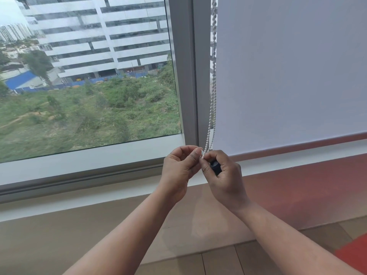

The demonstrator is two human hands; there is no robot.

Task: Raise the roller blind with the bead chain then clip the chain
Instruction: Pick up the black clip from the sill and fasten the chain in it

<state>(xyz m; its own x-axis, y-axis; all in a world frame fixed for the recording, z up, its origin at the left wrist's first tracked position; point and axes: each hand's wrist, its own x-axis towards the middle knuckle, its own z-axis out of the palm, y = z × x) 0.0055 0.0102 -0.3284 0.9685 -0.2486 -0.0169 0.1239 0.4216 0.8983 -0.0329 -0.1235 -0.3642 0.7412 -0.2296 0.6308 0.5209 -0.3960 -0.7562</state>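
So the white fabric roller blind (288, 76) hangs low, its bottom bar just above the sill, so raising looks not yet done. The white plastic bead chain (212, 92) drops between the grey window frame (190, 66) and the blind's edge. The left hand (181, 167) pinches the chain's bottom end, fingers curled in, probably to steady it. The right hand (222, 173) is closed around a small black clip-like thing (215, 166), right against the chain, guessing to clip it.

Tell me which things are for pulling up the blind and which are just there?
For the job: blind, bead chain, black clip, left hand, right hand.

Just there: window, sill, wooden floor, red mat.
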